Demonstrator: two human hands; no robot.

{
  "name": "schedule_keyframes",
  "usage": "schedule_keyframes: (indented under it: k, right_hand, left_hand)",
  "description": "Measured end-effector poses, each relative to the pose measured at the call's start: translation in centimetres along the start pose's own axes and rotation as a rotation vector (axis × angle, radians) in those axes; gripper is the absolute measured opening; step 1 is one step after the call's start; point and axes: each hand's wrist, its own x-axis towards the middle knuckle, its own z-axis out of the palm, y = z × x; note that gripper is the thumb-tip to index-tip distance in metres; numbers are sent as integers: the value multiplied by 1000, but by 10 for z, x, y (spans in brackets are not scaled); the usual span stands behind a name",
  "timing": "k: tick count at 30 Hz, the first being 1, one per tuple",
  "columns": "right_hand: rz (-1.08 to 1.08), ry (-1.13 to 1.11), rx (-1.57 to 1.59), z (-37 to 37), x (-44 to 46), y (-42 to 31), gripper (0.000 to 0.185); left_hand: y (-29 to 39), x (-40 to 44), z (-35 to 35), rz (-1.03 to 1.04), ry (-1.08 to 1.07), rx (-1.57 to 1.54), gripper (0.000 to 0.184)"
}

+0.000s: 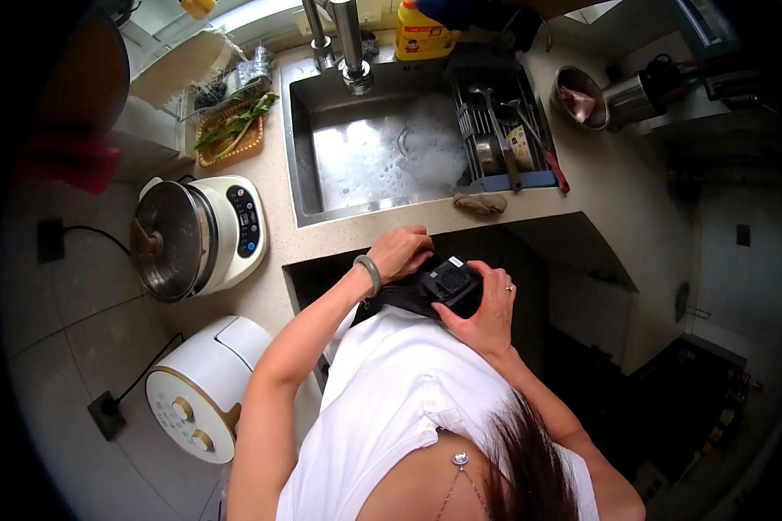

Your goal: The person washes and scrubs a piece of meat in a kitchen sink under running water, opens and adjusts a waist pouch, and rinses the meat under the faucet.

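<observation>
At my waist, in front of the white shirt, is a black box-shaped device (451,280) with a vented face and a small white label. My right hand (487,311) grips its right side, thumb below and fingers over the top edge. My left hand (399,253), with a green bangle on the wrist, is closed just left of the device. Its fingertips curl down out of sight, so what they hold cannot be made out. Dark fabric or strap (401,298) lies under both hands.
Ahead is a steel sink (301,187) with a faucet (353,52) and a drying rack (530,181) holding utensils. A brown rag (480,204) lies on the counter edge. Leftward stand an electric pot (230,230) and a white appliance (208,373); rightward, a metal bowl (601,108) holds meat.
</observation>
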Motion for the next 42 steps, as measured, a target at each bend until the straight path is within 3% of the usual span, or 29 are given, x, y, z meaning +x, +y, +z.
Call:
schedule_keyframes:
  k: [4, 8, 15, 17, 21, 23, 25, 29, 33, 35, 39, 41, 42]
  right_hand:
    - [-103, 26, -115, 7, -2, -9, 70]
    - [-117, -77, 26, -5, -1, -9, 59]
    - [99, -104, 151, -11, -10, 29, 25]
    - [88, -168, 11, -9, -13, 34, 23]
    - [1, -64, -135, 9, -14, 58, 12]
    - [-23, -7, -184, 12, -15, 63, 14]
    - [153, -2, -112, 10, -18, 62, 14]
    - [151, 164, -22, 14, -25, 59, 12]
    - [173, 169, 29, 8, -30, 55, 12]
    - [244, -15, 39, 5, -33, 59, 13]
    - [218, -26, 69, 3, -36, 63, 12]
    - [161, -114, 48, -4, -36, 63, 12]
    - [162, -116, 48, -9, -36, 64, 12]
  left_hand:
    - [2, 4, 6, 56, 55, -29, 10]
    - [4, 7, 2, 1, -6, -169, 12]
    - [-5, 12, -3, -31, -107, -295, 13]
    - [-4, 12, -3, -36, -119, -317, 13]
    - [-1, 14, -5, -58, -141, -313, 14]
    - [2, 13, -5, -69, -157, -325, 14]
    - [3, 13, -5, -10, -139, -282, 13]
    - [9, 11, -12, 16, -153, -282, 14]
    - [4, 4, -18, 58, -192, -357, 14]
    - [7, -3, -25, 46, -213, -388, 15]
    - [21, -19, -52, -16, -186, -162, 25]
    - [34, -29, -65, -349, -237, -261, 29]
    - [36, -32, -71, -247, -311, -263, 31]
